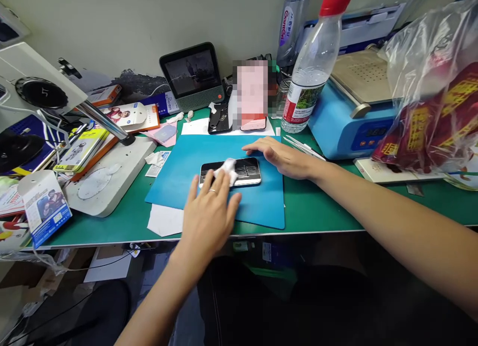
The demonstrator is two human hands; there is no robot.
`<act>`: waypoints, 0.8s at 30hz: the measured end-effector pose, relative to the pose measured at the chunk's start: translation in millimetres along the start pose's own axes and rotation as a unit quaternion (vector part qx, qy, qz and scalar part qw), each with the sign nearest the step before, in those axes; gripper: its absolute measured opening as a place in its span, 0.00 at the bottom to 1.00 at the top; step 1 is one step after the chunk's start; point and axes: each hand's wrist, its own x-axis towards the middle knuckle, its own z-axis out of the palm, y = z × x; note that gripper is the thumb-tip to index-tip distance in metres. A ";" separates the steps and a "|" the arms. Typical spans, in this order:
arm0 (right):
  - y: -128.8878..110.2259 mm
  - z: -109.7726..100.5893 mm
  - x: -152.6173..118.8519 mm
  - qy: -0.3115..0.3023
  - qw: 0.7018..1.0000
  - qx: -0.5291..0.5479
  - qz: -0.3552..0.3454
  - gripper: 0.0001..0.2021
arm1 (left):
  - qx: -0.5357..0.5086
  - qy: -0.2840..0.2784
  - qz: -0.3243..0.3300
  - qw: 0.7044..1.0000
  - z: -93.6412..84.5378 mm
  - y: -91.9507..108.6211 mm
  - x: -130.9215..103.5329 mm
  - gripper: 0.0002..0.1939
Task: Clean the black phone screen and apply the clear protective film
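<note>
A smartphone (248,173) with a dark face and light-coloured edge lies flat on a blue mat (257,206). Streaks show across its right half. My left hand (211,206), a ring on one finger, presses a crumpled white wipe (228,169) against the phone's surface, the fingers resting over both. Part of the wipe and the phone's near left edge are hidden beneath those fingers. Over the mat's right side, just beyond the phone's right end, my right hand (282,157) is held with fingers stretched out and nothing in it.
Behind the mat stand a smart display (194,77), a black phone case (219,119) and a water bottle (306,72). To the right are a blue heating machine (339,122) and a plastic bag of red packets (429,117). A white stand base (108,181) sits left.
</note>
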 end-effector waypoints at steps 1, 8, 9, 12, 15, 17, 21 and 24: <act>-0.2 0.1 -0.1 -0.002 1.000 -0.003 0.001 0.54 | 0.002 0.002 -0.011 1.000 1.1 -10.7 -1.1 0.28; -0.3 -0.6 -0.3 -0.006 1.000 -0.014 0.007 0.54 | -0.095 0.081 0.037 0.992 -6.8 -60.4 -2.0 0.12; -0.1 -0.9 -0.1 -0.007 1.000 -0.014 0.008 0.54 | -0.100 0.086 0.036 0.991 -11.2 -67.1 1.6 0.12; -0.7 -1.9 0.8 -0.011 1.000 -0.020 0.006 0.54 | -0.091 0.082 -0.021 0.992 -21.3 -95.4 26.3 0.10; -2.9 -3.3 1.9 -0.009 0.999 -0.033 0.013 0.53 | -0.127 0.092 -0.051 0.986 -16.0 -127.7 62.0 0.06; -3.8 -4.1 2.5 -0.009 0.999 -0.039 0.017 0.52 | -0.216 0.083 -0.011 0.973 -3.9 -142.7 80.1 0.02; -1.5 -4.7 3.5 -0.013 0.998 -0.060 0.005 0.51 | -0.305 0.057 0.056 0.949 17.5 -150.5 86.9 0.06; 0.9 -4.8 5.1 -0.009 0.997 -0.082 -0.014 0.47 | -0.341 0.043 0.080 0.936 17.0 -149.6 77.6 0.05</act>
